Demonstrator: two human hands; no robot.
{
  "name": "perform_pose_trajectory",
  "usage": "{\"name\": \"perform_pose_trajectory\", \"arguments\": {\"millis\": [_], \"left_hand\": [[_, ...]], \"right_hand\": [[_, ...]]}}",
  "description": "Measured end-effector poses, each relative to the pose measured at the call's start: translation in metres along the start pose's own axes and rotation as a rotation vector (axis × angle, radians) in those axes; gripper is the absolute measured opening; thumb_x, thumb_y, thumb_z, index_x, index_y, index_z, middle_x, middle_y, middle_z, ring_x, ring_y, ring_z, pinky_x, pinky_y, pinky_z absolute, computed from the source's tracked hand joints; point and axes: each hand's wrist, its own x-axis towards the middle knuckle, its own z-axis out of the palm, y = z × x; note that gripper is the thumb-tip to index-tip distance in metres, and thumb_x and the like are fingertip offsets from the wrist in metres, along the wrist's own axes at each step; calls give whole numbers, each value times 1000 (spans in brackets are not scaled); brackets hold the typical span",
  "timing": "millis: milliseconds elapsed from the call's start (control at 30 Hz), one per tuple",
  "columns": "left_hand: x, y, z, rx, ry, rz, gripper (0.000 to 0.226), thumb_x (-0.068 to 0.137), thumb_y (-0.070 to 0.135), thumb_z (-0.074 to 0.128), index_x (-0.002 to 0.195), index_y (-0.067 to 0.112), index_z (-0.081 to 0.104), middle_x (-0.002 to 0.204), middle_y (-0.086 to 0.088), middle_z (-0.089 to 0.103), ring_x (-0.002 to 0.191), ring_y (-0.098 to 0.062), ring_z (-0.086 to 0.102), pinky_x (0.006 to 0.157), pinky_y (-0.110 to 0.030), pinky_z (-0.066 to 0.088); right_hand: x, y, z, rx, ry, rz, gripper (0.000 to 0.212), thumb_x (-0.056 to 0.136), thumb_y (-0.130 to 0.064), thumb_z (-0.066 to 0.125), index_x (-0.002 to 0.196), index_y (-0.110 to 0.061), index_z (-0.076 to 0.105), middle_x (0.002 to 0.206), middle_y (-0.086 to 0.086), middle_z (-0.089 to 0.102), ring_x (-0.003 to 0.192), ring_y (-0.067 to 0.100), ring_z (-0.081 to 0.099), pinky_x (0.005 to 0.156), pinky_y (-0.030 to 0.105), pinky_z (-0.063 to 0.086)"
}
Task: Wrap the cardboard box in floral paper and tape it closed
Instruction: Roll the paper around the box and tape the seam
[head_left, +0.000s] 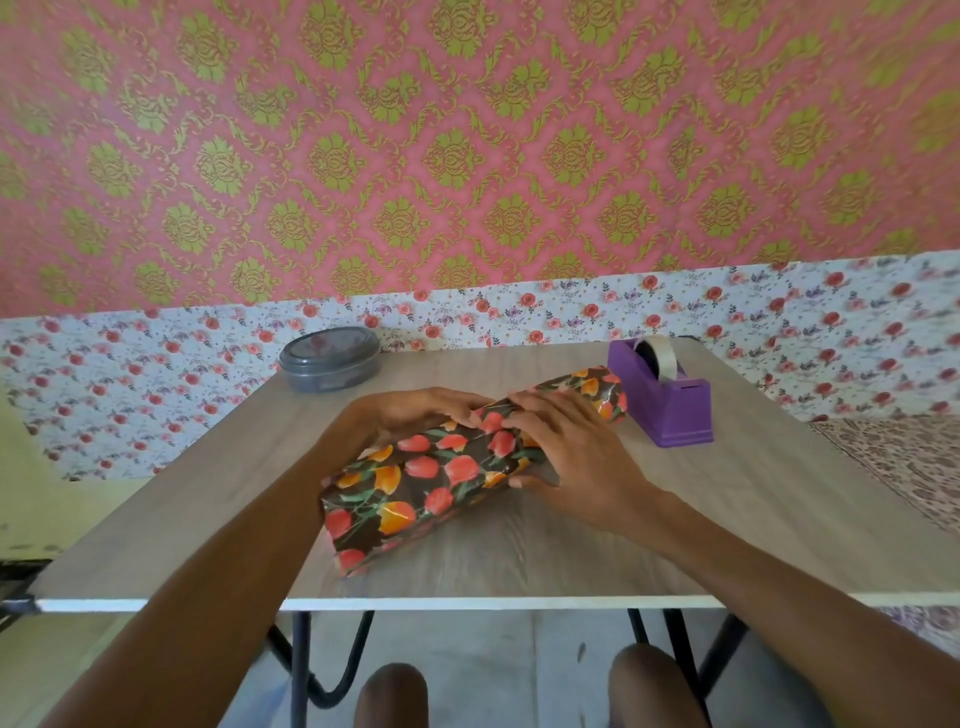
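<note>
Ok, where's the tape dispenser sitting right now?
In the head view, the purple tape dispenser stands at the far right of the table, just right of the far end of the floral-wrapped box and beyond the right hand.

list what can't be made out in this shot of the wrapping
- The cardboard box: head view, wholly covered by the floral paper.
- The paper's seam, taped or not: head view, under the left hand and right hand.
- The left hand's grip: head view, palm behind the paper.
- Contents of the grey tin: head view, lid on.
- The paper's far end, by the tape dispenser: head view, turned away.
</note>
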Motion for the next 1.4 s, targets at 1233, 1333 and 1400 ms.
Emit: {"name": "perform_pose_trajectory", "arguments": {"millis": [1233, 1333, 1400], "left_hand": [[22, -1, 77, 1197, 786, 111, 51, 101, 33, 45, 148, 19, 31, 144, -4, 41, 134, -27, 41, 120, -44, 21], [25, 8, 93, 1205, 832, 55, 56, 102, 49, 37, 152, 28, 20, 149, -6, 38, 140, -31, 35, 122, -52, 11], [28, 12, 96, 1213, 841, 24, 51, 102, 41, 42, 150, 28, 27, 150, -7, 34, 140, -31, 33, 121, -52, 11]], "right_hand": [[13, 30, -2, -250, -100, 184, 67, 74, -54, 78, 122, -10, 65, 112, 7, 66, 104, 30, 63, 107, 50, 41], [13, 24, -6, -174, -98, 216, 71, 76, -55, 76, 127, -10, 60, 116, 7, 65, 108, 30, 60, 105, 45, 43], [14, 24, -12, -102, -167, 256, 80, 75, -58, 75, 136, -12, 51, 124, 6, 62, 115, 29, 56, 105, 42, 42]]}}
